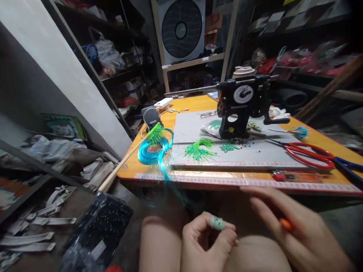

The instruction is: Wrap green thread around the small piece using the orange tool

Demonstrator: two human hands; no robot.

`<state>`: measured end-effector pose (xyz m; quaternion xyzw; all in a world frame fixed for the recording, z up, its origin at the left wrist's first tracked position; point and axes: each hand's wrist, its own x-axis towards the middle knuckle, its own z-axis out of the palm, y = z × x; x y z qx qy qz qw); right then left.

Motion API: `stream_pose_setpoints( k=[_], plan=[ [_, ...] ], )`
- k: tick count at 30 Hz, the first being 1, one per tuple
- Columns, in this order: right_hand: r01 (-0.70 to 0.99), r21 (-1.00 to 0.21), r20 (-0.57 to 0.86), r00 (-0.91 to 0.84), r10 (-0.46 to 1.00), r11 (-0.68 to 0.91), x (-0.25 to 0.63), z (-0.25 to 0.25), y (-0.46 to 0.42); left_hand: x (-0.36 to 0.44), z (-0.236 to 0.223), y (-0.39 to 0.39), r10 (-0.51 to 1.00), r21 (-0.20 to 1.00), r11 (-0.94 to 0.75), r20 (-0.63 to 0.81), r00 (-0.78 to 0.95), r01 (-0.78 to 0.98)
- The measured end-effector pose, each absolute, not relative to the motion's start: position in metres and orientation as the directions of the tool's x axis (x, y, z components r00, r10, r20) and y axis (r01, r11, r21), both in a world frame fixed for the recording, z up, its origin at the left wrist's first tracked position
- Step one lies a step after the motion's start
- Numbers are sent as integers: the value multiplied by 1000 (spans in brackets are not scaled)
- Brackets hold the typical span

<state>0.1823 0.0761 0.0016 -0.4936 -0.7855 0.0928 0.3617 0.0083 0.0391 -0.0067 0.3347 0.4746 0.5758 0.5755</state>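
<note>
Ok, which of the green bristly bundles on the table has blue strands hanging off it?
The leftmost bundle, beside the grey board, sits on a coil of blue strands. The fan-shaped bundle lies on the board without blue.

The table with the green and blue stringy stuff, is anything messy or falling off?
Yes. The blue thread coil sits at the orange table's front left corner, and loose strands spill over the edge. Small beads lie scattered on the grey board beside the black winding machine. Nothing looks broken.

Glossy orange table (198,104), matt grey board (193,128)
</note>
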Motion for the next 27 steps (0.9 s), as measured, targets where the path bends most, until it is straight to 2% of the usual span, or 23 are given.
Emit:
stream_pose_setpoints(
  k=[3, 7, 12, 17, 23, 27],
  plan=[
    [752, -406, 469, -315, 825, 518, 180, 29, 133, 3, -15, 43, 983, 969, -44, 0, -182, -242],
    [829, -304, 399, -337, 853, 470, 165, 44, 189, -4, -25, 47, 956, 973, -171, 126, -263, -154],
    [813, -291, 318, -415, 852, 505, 145, 45, 218, -10, -21, 55, 922, 971, -241, 225, -314, -13],
    [808, -285, 302, -435, 848, 516, 132, 43, 226, -18, 6, 71, 899, 923, -357, 381, -218, 142],
    [742, -387, 369, -419, 830, 547, 132, 49, 227, -28, 31, 111, 881, 795, -417, 472, -19, 440],
    [636, -611, 346, -321, 882, 471, 140, 64, 210, -26, 36, 138, 871, 635, -455, 463, 163, 624]
  ],
)
